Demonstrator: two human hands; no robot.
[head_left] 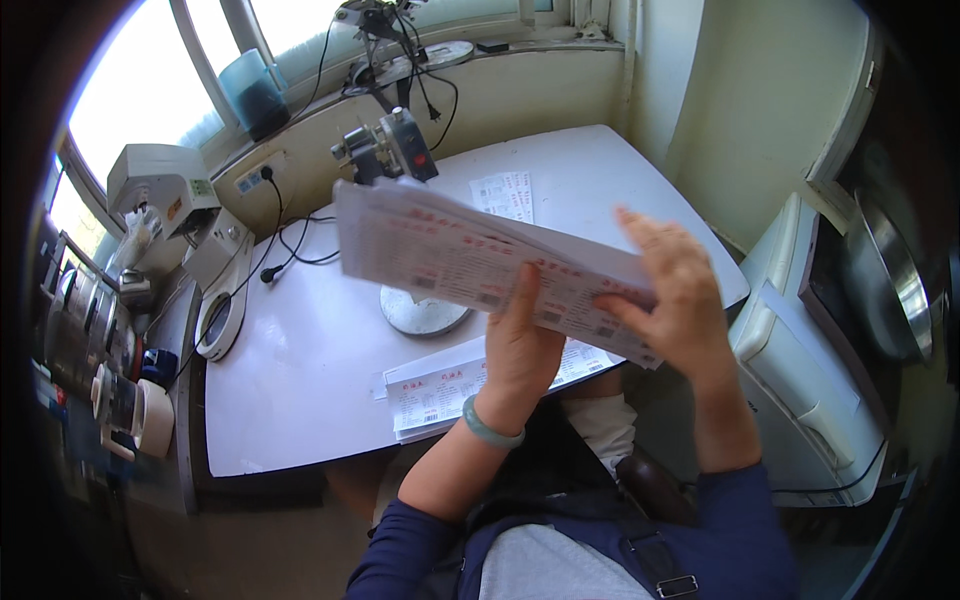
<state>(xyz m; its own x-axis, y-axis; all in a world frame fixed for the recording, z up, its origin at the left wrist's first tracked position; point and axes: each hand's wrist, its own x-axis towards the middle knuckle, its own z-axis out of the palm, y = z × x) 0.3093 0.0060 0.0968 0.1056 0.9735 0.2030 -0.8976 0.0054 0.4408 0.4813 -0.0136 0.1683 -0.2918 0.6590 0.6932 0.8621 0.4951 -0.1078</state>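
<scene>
A long, thin stack of printed label sheets (450,240), white with red headings and small black codes, is held up over the table, tilted down to the right. My left hand (525,345), a pale green bangle at its wrist, grips it from below, thumb on the front; its other fingers are hidden behind. At the stack's right end is my right hand (685,290), its thumb across the front and its fingers stretched out past the top edge, slightly blurred. More label sheets (440,397) lie at the table's near edge, and another sheet (503,196) lies farther back.
On the white table (290,400) are a round grey metal disc (420,312), a clamp-like metal device (385,150) and a white desktop machine (205,240) with a black cable. A blue pitcher (254,95) stands on the sill. White appliance (805,380) and steel bowl (885,275) are at right.
</scene>
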